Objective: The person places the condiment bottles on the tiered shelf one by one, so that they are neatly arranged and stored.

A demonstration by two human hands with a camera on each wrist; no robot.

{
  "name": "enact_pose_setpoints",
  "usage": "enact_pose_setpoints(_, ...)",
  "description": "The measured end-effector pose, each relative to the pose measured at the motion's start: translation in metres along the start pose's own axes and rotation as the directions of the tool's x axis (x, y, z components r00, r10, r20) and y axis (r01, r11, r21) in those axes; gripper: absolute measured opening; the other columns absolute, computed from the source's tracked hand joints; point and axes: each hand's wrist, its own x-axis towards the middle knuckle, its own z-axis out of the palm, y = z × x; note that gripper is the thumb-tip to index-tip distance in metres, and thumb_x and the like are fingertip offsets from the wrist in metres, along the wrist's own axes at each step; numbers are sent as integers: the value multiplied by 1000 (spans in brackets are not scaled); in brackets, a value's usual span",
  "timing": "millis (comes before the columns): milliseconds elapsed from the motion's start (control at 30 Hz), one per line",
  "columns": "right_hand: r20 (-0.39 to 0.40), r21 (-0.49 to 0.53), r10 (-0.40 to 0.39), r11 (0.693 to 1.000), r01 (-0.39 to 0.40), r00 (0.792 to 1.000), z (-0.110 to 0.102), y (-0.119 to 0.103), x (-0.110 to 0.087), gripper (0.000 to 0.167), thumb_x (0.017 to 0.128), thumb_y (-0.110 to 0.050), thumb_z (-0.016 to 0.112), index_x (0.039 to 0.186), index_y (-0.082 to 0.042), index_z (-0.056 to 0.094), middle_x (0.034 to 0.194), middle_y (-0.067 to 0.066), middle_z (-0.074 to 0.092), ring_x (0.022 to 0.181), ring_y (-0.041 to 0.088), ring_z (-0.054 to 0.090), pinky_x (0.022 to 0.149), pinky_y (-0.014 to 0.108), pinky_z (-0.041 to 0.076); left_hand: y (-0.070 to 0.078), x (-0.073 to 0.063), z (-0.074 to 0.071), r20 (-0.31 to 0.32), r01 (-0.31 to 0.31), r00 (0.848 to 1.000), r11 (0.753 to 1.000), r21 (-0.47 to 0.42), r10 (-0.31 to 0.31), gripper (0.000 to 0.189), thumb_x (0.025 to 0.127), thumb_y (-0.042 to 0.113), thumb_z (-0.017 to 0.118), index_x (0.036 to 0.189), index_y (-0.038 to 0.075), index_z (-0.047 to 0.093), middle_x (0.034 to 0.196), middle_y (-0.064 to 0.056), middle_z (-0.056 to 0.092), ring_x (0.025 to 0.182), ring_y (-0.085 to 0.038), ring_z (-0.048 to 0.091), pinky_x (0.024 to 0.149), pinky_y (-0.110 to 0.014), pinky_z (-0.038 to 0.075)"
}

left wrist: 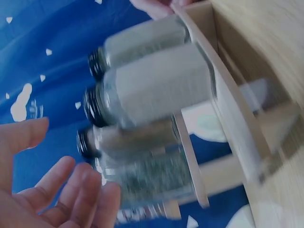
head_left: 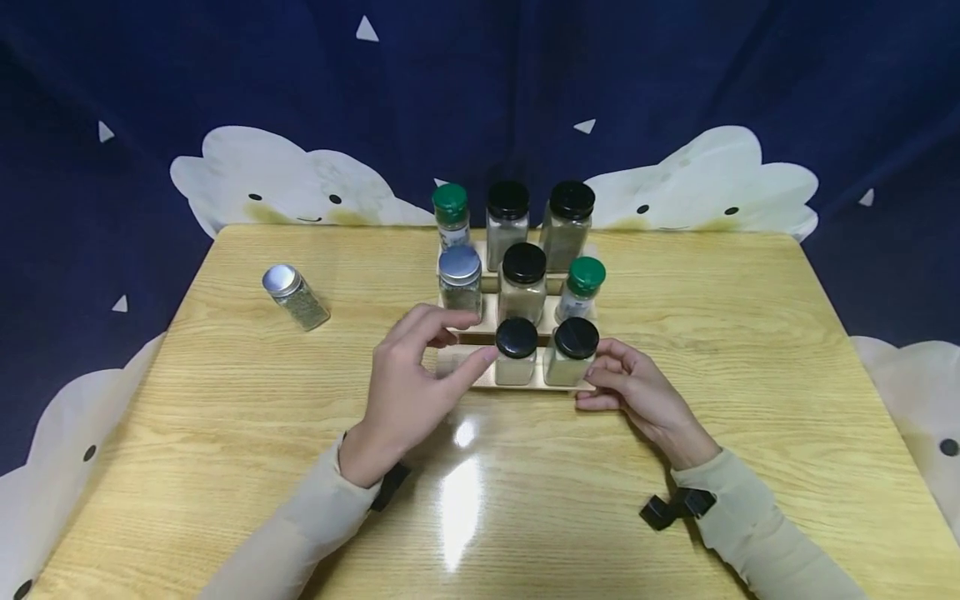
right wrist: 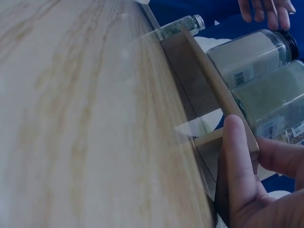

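Observation:
A three-tier wooden rack (head_left: 453, 360) holds several spice jars. My left hand (head_left: 416, 375) hovers at its front left with thumb and fingers spread, holding nothing. The thumb overlaps the edge of a black-lidded jar (head_left: 516, 358) in the head view; the left wrist view shows the fingers (left wrist: 80, 190) apart from the jars. At the rack's front right corner, my right hand (head_left: 637, 387) pinches the wooden edge (right wrist: 221, 90) between thumb and fingers. Another black-lidded jar (head_left: 572, 354) stands beside that hand on the lowest tier, whose left end is bare.
A silver-lidded jar of dried herbs (head_left: 300, 302) stands on the table at the left. Upper tiers carry green-capped jars (head_left: 452, 212), black-lidded jars (head_left: 567, 225) and a silver-lidded one (head_left: 460, 279). Behind the wooden table (head_left: 712, 333) hangs a dark blue curtain (head_left: 480, 83).

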Motion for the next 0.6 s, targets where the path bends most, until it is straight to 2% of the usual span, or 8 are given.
enact_pose_setpoints(167,-2,-15,2,1000,-2,1000,0,0,0,26,107,13,52,131,4,50,102,14,69,86,25,78,82,41,68,-12,3,-24,-65,16,998,998,-56,-19,21,94,5,83,113,-3,79,106,-14,76,92,-26,70,87,-30,60)
enact_pose_setpoints(333,-6,-19,5,1000,-5,1000,0,0,0,24,107,13,52,129,4,50,101,14,68,85,25,78,82,41,68,-27,8,-49,-158,14,987,998,-62,-23,14,99,1,76,111,-6,79,103,-15,76,93,-16,70,88,-26,60)
enact_pose_setpoints(467,-6,-11,8,1000,-9,1000,0,0,0,22,107,13,51,127,4,48,100,13,66,85,25,78,82,41,68,-37,13,-71,-230,19,973,999,-39,-28,13,100,-1,73,110,-8,78,104,-15,76,98,-12,70,91,-24,59)
enact_pose_setpoints(600,-5,-3,11,1000,-11,1000,0,0,-1,22,106,14,51,126,3,47,99,13,65,85,25,79,83,42,68,-52,17,-95,-332,48,942,999,0,-45,14,99,-1,75,110,-8,79,103,-1,73,100,-12,67,94,-24,57)
